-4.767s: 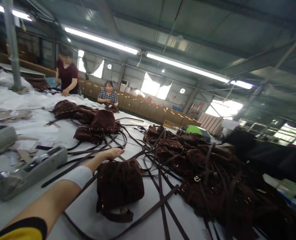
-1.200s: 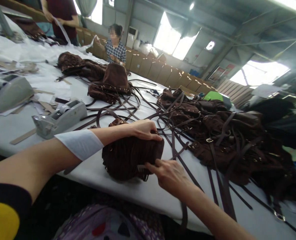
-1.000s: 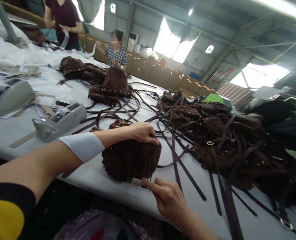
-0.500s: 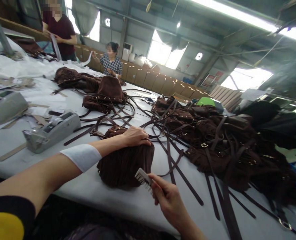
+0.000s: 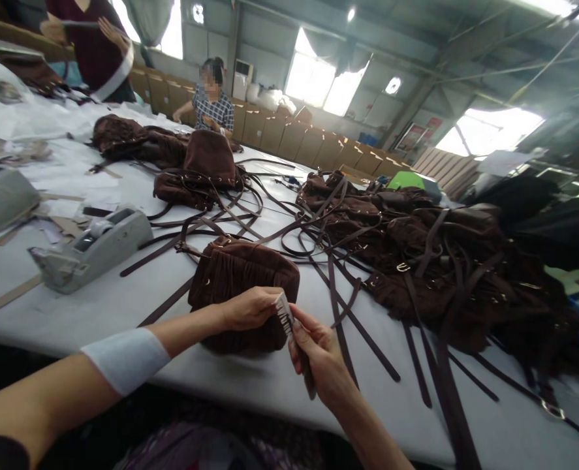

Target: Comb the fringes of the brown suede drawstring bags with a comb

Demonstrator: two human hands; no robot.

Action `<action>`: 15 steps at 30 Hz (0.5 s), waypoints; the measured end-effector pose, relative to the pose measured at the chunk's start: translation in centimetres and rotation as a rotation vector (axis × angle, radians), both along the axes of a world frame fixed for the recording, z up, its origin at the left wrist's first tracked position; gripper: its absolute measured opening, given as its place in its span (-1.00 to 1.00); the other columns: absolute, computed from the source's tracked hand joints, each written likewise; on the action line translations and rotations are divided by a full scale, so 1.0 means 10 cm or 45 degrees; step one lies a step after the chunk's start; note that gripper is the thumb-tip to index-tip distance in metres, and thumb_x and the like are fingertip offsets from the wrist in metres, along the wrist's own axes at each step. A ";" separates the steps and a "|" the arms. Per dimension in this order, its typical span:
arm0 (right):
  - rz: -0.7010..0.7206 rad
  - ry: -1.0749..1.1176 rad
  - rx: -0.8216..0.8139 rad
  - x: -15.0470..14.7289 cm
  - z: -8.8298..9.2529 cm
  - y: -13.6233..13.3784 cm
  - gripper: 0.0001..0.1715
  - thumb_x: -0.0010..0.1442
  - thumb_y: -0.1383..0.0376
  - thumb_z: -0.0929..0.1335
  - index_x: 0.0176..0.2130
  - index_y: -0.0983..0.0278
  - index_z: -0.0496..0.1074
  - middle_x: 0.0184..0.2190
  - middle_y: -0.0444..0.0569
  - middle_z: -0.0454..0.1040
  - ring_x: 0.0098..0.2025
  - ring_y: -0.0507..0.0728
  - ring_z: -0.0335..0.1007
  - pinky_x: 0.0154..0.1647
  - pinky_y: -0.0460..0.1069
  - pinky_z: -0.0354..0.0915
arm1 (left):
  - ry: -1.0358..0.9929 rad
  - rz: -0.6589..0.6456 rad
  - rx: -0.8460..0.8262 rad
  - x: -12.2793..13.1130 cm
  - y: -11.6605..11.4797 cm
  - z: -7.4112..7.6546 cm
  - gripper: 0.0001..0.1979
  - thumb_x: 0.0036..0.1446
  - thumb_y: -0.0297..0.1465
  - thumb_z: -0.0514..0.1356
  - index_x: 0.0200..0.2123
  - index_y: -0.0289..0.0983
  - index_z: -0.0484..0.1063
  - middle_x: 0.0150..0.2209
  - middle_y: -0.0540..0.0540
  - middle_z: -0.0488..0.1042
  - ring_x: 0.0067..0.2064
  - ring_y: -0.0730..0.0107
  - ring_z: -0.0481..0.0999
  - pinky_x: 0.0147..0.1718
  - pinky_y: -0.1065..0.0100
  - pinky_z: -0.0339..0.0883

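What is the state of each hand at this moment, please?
Left hand: curled at the toothed end of the comb; whether it holds anything cannot be told.
Right hand: closed, holding the comb.

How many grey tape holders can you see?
2: one holder left of the nearest bag, another holder cut off by the picture's left edge. Others may be hidden.
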State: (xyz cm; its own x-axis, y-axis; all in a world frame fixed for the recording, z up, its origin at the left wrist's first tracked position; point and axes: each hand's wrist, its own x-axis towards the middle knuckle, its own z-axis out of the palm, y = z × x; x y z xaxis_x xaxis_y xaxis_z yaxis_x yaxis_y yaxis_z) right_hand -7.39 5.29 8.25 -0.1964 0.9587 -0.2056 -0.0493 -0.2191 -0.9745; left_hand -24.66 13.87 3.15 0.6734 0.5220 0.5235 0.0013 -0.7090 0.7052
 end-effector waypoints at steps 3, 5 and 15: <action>-0.028 0.003 0.023 0.00 -0.05 -0.09 -0.28 0.14 -0.04 0.39 0.15 0.31 0.36 -0.71 -0.28 0.24 -0.72 -0.09 0.02 -0.75 -0.20 -0.01 | 0.064 0.066 0.102 0.07 0.11 -0.09 -0.68 0.30 -0.34 -0.06 -0.48 -0.29 0.28 -0.44 -0.06 0.33 -0.41 0.42 0.30 -0.36 0.38 0.25; 0.087 -0.058 0.069 0.02 -0.06 -0.19 -0.32 0.11 -0.11 0.39 0.05 0.28 0.46 -0.73 -0.26 0.21 -0.74 -0.07 0.02 -0.76 -0.16 0.02 | 0.184 0.160 0.079 0.06 0.19 -0.13 -0.70 0.29 -0.37 -0.02 -0.49 -0.29 0.30 -0.46 -0.03 0.34 -0.42 0.43 0.32 -0.35 0.38 0.27; -0.081 -0.542 0.365 0.27 -0.06 -0.05 -0.35 0.28 -0.05 0.24 0.15 0.32 0.36 -0.58 -0.17 0.32 -0.58 0.02 0.25 -0.57 -0.09 0.30 | 0.399 0.369 0.032 -0.33 0.11 0.05 -0.75 0.26 -0.30 0.17 -0.04 -0.27 0.39 -0.04 -0.15 0.42 -0.11 0.24 0.47 -0.14 0.17 0.43</action>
